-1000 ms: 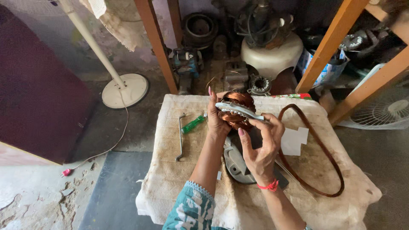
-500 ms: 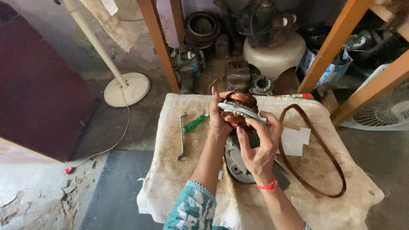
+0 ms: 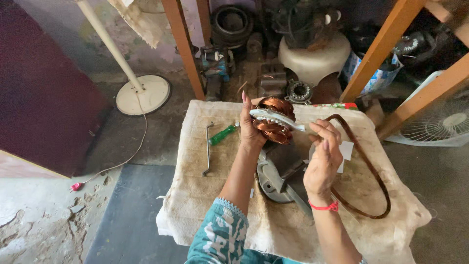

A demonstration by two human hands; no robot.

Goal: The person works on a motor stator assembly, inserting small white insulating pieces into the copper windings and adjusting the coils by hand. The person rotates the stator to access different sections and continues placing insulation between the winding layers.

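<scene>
My left hand (image 3: 250,128) holds up a motor stator wound with copper wire (image 3: 273,120) above a cloth-covered table (image 3: 205,195). A flat white strip (image 3: 273,119) lies across the winding's face. My right hand (image 3: 322,159) pinches the right end of that strip between thumb and fingers; a red thread band circles its wrist. Below the hands a grey metal motor housing (image 3: 278,173) rests on the cloth. A brown loop of rubber belt or cable (image 3: 371,171) curves along the table's right side.
A green-handled screwdriver (image 3: 222,134) and a bent metal rod (image 3: 208,149) lie on the cloth at left. Behind the table stand orange wooden legs (image 3: 183,46), motor parts and a white fan base (image 3: 144,94). A white fan grille (image 3: 439,127) sits at right.
Both hands and the stator stay in nearly the same place. My right hand has shifted slightly rightward along the white strip.
</scene>
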